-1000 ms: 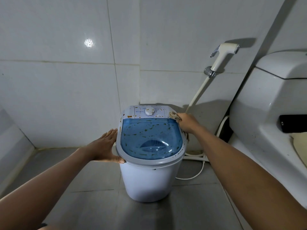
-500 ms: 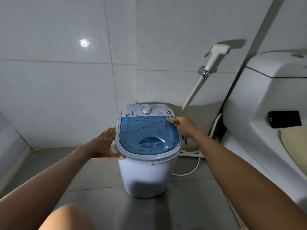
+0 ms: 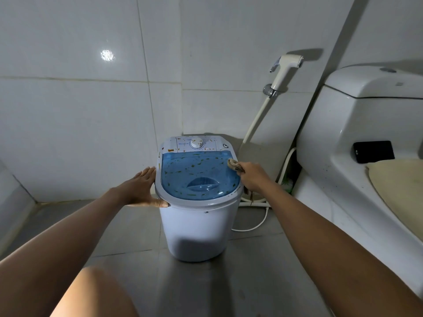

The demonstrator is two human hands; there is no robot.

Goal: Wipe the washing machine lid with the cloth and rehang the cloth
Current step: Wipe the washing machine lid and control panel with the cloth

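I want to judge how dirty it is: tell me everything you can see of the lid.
The lid is translucent blue plastic in a grey rim, shut and lying flat on the washer. Orange and green specks cover it; a moulded recess sits near its front. The right hand presses a cloth on its right edge; the left hand rests on the rim.

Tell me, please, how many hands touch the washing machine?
2: the left hand rests on its left rim; the right hand presses a cloth on the lid's right edge.
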